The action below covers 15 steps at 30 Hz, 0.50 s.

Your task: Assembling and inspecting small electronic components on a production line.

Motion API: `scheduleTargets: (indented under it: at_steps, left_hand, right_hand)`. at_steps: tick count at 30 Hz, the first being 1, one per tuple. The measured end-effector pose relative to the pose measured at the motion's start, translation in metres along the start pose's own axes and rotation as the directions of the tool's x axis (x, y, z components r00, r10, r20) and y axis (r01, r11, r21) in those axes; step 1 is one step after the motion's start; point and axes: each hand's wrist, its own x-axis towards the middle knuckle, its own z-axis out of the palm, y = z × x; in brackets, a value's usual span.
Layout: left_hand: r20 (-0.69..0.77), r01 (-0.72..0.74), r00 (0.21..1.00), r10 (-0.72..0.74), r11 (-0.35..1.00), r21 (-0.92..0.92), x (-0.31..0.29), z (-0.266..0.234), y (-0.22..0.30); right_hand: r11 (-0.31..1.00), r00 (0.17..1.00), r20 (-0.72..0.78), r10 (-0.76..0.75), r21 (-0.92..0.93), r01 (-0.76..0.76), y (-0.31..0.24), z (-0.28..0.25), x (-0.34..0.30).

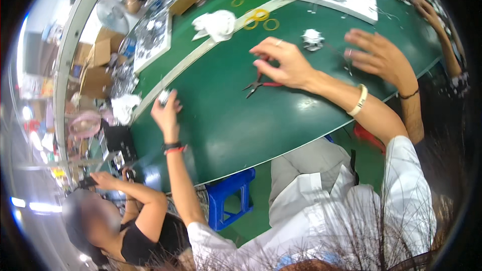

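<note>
My left hand is closed at the table's left side, its fingertips pinching a small silvery-white part whose details are blurred. My right hand curls over a pair of pliers with red handles. The jaws point toward me and to the left, slightly apart. One handle passes under my thumb; the rest of the handles is partly hidden by my hand. Beyond my right hand, a similar white and silver part sits on the green table.
A co-worker's blurred hand hovers at the right. Yellow rings and a white cloth lie past the pale divider strip. A white tray of metal parts stands behind. Another person sits at left near a blue stool.
</note>
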Motion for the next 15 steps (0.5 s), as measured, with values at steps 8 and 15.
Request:
scheduleTargets:
  at_steps: [8,15]
  left_hand:
    - [-0.218,-0.080,0.956,0.198,0.886,0.456,0.013,-0.095,-0.057]
    - [-0.424,0.020,0.846,0.323,0.775,0.631,-0.003,-0.080,-0.047]
  right_hand:
    - [0.885,0.940,0.007,-0.341,-0.335,0.323,0.005,-0.009,0.011]
    - [0.787,0.941,0.259,0.216,-0.617,-0.011,-0.020,-0.090,0.020]
